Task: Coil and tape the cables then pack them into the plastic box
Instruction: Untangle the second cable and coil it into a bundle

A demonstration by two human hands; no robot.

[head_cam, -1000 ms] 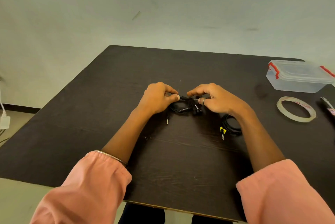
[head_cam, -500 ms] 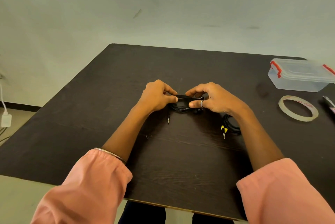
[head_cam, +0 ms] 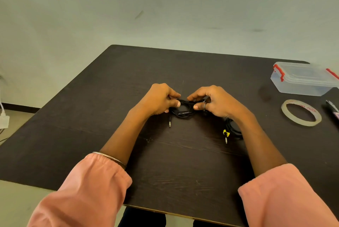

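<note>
**Black cable coil held between both hands at mid-worktop**

A thin black audio cable (head_cam: 182,112), gathered into a small flat loop of several turns, sat at the middle of the dark wood-grain worktop (head_cam: 183,171). The left hand (head_cam: 158,101) pinched the loop's left side between thumb and curled fingers. The right hand (head_cam: 218,102), with a ring on one finger, gripped the loop's right side, fingers curled over the strands. A slim inline segment with faint lettering showed along the near strand. One free end hung out below the left hand and ended in a metal jack plug (head_cam: 169,122) lying on the worktop.

A second coiled black cable (head_cam: 233,129) lay on the worktop just under the right wrist, partly hidden by it; its plug carried a yellow collar (head_cam: 226,133).

To the far right stood a clear plastic box (head_cam: 302,80) with red latches, lid on. Near it lay a flat ring of tape (head_cam: 300,113) and, at the frame edge, a dark pen-like object (head_cam: 332,106), too cropped to identify. Both sleeves were pink.
</note>
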